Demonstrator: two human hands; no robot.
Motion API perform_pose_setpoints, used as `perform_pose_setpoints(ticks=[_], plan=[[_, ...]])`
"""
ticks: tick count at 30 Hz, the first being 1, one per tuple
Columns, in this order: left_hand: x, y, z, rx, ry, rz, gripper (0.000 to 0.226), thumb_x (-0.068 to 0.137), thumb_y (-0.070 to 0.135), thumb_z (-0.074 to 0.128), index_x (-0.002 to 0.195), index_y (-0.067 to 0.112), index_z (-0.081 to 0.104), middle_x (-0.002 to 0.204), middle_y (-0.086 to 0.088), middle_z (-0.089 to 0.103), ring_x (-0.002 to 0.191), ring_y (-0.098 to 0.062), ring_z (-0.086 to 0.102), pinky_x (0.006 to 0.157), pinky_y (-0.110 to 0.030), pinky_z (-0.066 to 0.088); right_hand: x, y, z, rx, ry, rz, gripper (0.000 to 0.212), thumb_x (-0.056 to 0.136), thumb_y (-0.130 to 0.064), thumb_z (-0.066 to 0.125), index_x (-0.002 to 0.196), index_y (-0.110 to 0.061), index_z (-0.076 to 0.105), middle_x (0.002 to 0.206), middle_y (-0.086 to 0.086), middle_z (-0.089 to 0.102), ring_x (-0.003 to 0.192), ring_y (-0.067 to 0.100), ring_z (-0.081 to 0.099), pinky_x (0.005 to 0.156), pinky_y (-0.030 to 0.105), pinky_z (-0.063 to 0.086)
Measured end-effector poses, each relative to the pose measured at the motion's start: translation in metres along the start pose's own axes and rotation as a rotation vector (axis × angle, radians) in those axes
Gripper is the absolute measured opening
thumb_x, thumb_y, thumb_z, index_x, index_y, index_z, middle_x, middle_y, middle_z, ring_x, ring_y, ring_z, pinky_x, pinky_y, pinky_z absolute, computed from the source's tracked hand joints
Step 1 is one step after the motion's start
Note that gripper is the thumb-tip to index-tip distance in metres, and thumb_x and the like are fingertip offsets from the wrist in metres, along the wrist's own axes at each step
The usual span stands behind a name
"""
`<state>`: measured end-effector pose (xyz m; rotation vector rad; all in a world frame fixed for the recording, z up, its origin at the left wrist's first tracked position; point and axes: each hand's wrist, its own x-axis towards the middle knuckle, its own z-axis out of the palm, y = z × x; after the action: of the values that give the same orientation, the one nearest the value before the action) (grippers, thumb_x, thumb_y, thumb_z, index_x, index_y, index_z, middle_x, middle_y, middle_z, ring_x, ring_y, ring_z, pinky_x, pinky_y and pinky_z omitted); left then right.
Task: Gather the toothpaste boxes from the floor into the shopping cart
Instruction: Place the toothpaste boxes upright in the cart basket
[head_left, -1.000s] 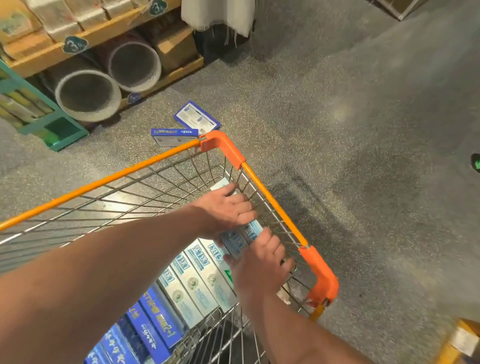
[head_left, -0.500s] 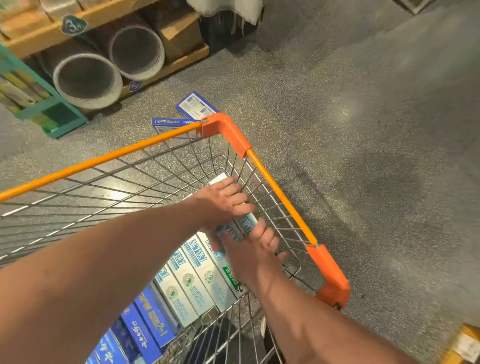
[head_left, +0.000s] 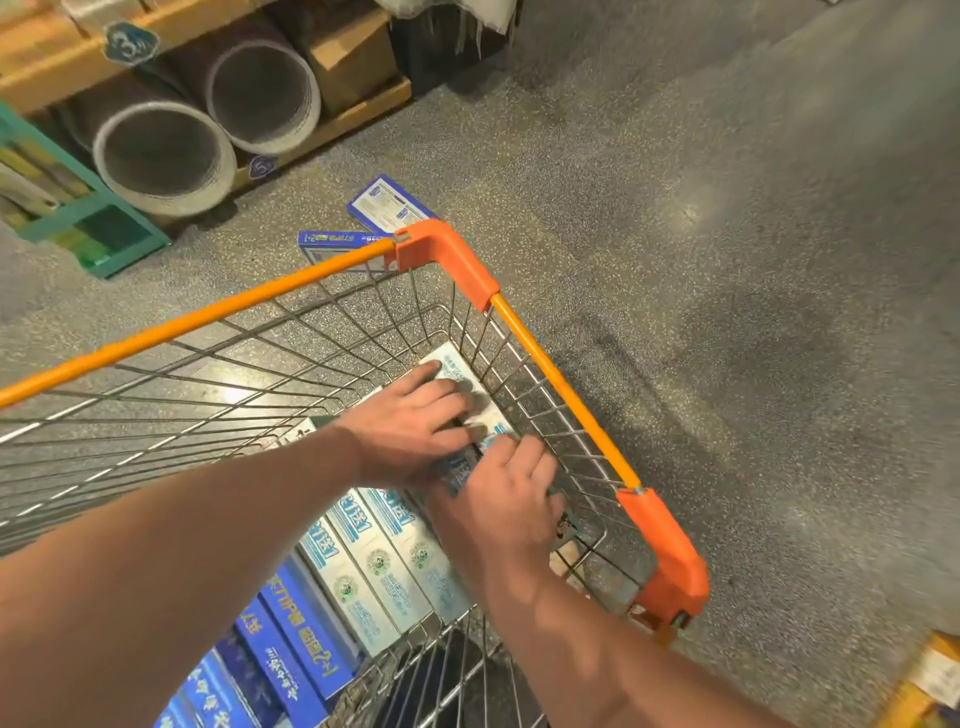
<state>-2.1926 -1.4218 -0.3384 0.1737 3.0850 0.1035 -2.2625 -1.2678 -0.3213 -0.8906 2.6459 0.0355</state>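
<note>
A wire shopping cart with an orange rim (head_left: 561, 387) fills the lower left. Inside lie several white-and-blue toothpaste boxes (head_left: 379, 566) in a row, with dark blue boxes (head_left: 296, 644) beside them. Both hands are down in the cart's right corner on one white-and-blue box (head_left: 460, 371) that lies along the wire wall. My left hand (head_left: 415, 423) lies flat on top of it, fingers spread. My right hand (head_left: 498, 499) holds its near end. Two blue boxes remain on the floor beyond the cart's far corner: one flat (head_left: 387, 205), one on its edge (head_left: 337, 241).
Low wooden shelving (head_left: 337, 122) at the top left holds large rolled mats (head_left: 156, 156) and a cardboard carton. A teal rack (head_left: 98, 228) stands at the left. Grey speckled floor (head_left: 727, 260) spreads to the right. A yellow item (head_left: 930, 675) sits at the bottom right corner.
Both hands have slid the box deeper and farther along the cart's right wall. The view has tipped slightly, and the floor boxes sit lower in frame.
</note>
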Motion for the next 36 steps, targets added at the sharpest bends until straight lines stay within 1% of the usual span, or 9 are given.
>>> perform_pose_setpoints(ticks=[5,14,17,20,23,25,30,33,36], plan=[[0.008,-0.005,-0.007,0.034,0.005,0.137,0.035,0.078,0.047,0.08,0.093,0.018,0.065,0.092,-0.001,0.061,0.092,-0.025,0.06,0.095,-0.044,0.042,-0.003,0.003,0.002,-0.095,-0.035,-0.142,0.06,0.047,-0.037,0.091,0.087,-0.021,0.049,0.078,-0.004,0.055,0.064,0.016,0.056,0.04,0.034,0.046],[0.006,-0.021,-0.028,-0.019,-0.067,0.106,0.046,0.077,0.054,0.078,0.102,0.018,0.065,0.098,0.0,0.06,0.092,-0.024,0.057,0.084,-0.042,0.049,-0.005,0.001,-0.007,-0.065,-0.112,-0.258,0.056,0.087,-0.03,0.075,0.128,-0.004,0.046,0.124,0.011,0.05,0.116,0.028,0.05,0.1,0.035,0.045],[0.008,-0.022,-0.019,-0.037,-0.064,0.037,0.057,0.072,0.05,0.082,0.119,0.02,0.068,0.114,-0.001,0.063,0.109,-0.029,0.059,0.098,-0.048,0.049,0.005,-0.002,-0.003,-0.095,-0.043,-0.193,0.056,0.07,-0.046,0.084,0.109,-0.019,0.055,0.105,-0.002,0.058,0.094,0.011,0.057,0.077,0.017,0.046],[0.004,-0.022,-0.01,-0.063,-0.168,-0.04,0.073,0.081,0.056,0.068,0.148,0.031,0.051,0.148,0.002,0.053,0.139,-0.032,0.045,0.121,-0.052,0.026,0.014,-0.011,-0.013,-0.118,-0.07,-0.116,0.054,0.042,-0.051,0.089,0.082,-0.031,0.059,0.079,-0.012,0.053,0.063,0.002,0.053,0.048,0.015,0.026],[0.002,-0.015,-0.002,-0.057,-0.297,-0.089,0.075,0.096,0.07,0.024,0.162,0.038,0.005,0.17,0.01,0.009,0.158,-0.024,-0.004,0.123,-0.049,-0.015,0.005,-0.007,-0.016,-0.126,-0.145,-0.106,0.063,0.051,-0.03,0.098,0.101,-0.01,0.064,0.091,0.01,0.063,0.077,0.024,0.067,0.041,0.027,0.031],[0.007,-0.012,-0.002,-0.088,-0.312,-0.123,0.072,0.096,0.069,0.007,0.162,0.04,-0.002,0.17,0.013,-0.004,0.154,-0.019,-0.021,0.12,-0.047,-0.024,0.007,-0.007,-0.022,-0.064,-0.081,-0.089,0.067,0.036,-0.021,0.101,0.091,-0.007,0.065,0.083,0.014,0.063,0.071,0.031,0.066,0.034,0.028,0.038],[0.012,-0.008,-0.006,-0.126,-0.395,-0.154,0.063,0.104,0.064,0.011,0.161,0.041,-0.003,0.168,0.015,-0.014,0.152,-0.018,-0.027,0.12,-0.05,-0.022,0.02,0.005,-0.019,-0.15,-0.315,-0.124,0.076,0.085,-0.043,0.079,0.138,-0.012,0.034,0.137,0.012,0.045,0.126,0.028,0.047,0.08,0.039,0.054],[0.012,-0.003,-0.01,-0.105,-0.424,-0.174,0.063,0.105,0.062,0.014,0.162,0.039,-0.001,0.168,0.015,-0.014,0.154,-0.019,-0.022,0.122,-0.051,-0.018,0.027,0.01,-0.025,-0.084,-0.359,-0.081,0.089,0.082,-0.062,0.074,0.142,-0.012,0.031,0.14,0.012,0.044,0.128,0.028,0.047,0.082,0.042,0.052],[0.01,0.001,-0.021,-0.159,-0.388,-0.217,0.063,0.106,0.059,0.018,0.163,0.034,0.008,0.17,0.013,-0.001,0.156,-0.017,-0.012,0.124,-0.049,-0.012,0.023,0.02,-0.033,-0.083,-0.375,-0.097,0.072,0.089,-0.059,0.067,0.136,-0.013,0.038,0.135,0.009,0.049,0.124,0.027,0.051,0.085,0.04,0.051]])
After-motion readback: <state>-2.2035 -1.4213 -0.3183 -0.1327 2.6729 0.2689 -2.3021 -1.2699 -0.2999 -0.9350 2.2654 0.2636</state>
